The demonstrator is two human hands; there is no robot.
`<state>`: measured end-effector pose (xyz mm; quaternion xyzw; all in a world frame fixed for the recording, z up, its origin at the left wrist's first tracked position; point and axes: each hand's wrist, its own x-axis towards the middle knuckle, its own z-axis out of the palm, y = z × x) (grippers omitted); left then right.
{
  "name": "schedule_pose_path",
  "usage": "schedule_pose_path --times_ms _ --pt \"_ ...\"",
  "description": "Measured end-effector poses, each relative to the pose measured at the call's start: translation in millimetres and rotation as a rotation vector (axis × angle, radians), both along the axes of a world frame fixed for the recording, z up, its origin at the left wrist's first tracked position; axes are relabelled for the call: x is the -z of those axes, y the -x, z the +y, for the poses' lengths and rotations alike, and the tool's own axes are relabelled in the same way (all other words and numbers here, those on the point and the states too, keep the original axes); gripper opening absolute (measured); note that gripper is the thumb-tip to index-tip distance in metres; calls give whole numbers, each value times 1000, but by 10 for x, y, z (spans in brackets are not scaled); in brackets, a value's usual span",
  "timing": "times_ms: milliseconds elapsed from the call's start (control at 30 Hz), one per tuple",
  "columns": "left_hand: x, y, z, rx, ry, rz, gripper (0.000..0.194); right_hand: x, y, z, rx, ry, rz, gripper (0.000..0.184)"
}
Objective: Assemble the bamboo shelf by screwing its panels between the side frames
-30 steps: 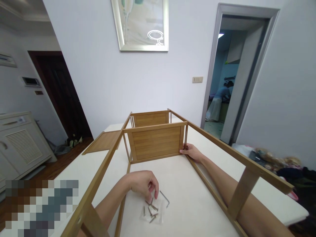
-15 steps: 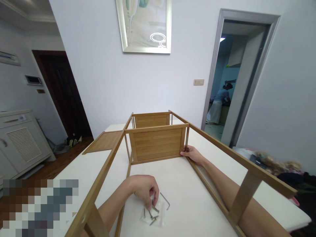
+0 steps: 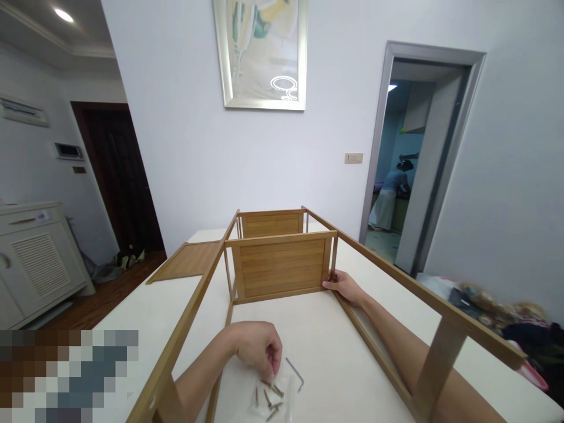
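A wooden shelf frame (image 3: 282, 237) lies on its side, with an upright wooden panel (image 3: 282, 267) between its rails. My right hand (image 3: 346, 286) reaches through the frame and grips the lower right corner, where panel and rail meet. My left hand (image 3: 259, 346) is closed in a pinch over a clear plastic bag (image 3: 285, 405) with several screws (image 3: 267, 398) on it. Whatever lies between the left fingertips is hidden. To the right of that hand rests an L-shaped hex key (image 3: 296, 375).
The frame stands on a white table (image 3: 343, 352). A loose wooden panel (image 3: 187, 261) lies left of it. Clothes and bundles (image 3: 506, 311) are piled past the right edge. Beyond a doorway, a person (image 3: 390, 194) bends over a counter.
The camera view has tilted up slightly, so the scene sits lower. My left hand stays over the screws with its fingers drawn closer together. My right hand keeps its place at the corner.
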<state>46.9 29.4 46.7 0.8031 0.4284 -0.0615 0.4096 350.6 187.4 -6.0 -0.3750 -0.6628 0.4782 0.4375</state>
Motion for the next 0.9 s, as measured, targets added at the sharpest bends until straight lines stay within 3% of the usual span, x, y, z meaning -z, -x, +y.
schedule_pose_path --times_ms 200,900 --pt "-54 -10 -14 -83 -25 -36 17 16 -17 29 21 -5 -31 41" --pt "76 27 60 -203 120 -154 16 -4 -10 5 37 5 -38 45"
